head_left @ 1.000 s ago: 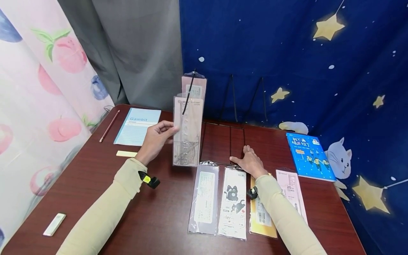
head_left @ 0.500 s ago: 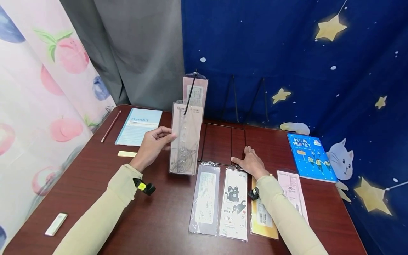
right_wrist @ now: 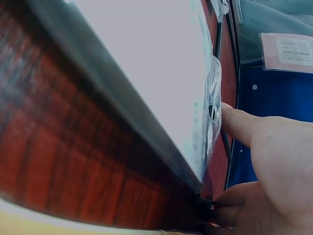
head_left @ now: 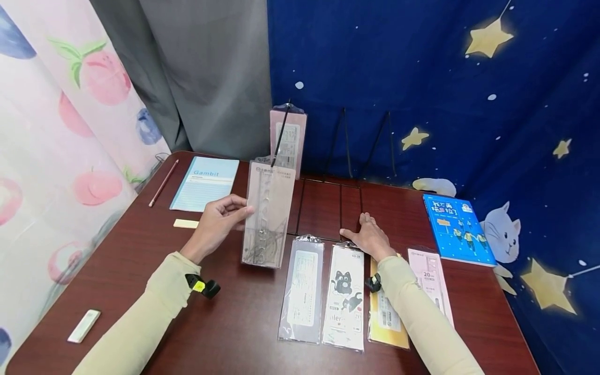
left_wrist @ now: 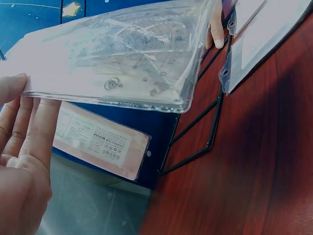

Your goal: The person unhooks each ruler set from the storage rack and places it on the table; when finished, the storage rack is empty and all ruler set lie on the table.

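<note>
One clear geometry-set packet is pinched along its edge by the left hand, held tilted just above the table, left of the wire display rack. Judged from this, the packet is mid-handling between rack and table; the next move calls for a steady grip and a clear landing spot. The right hand lies flat, fingers spread, at the rack's base. Four ruler packets lie in a row before the rack, one pink packet hangs on it. Two books, one pencil, two erasers lie further out.
</note>
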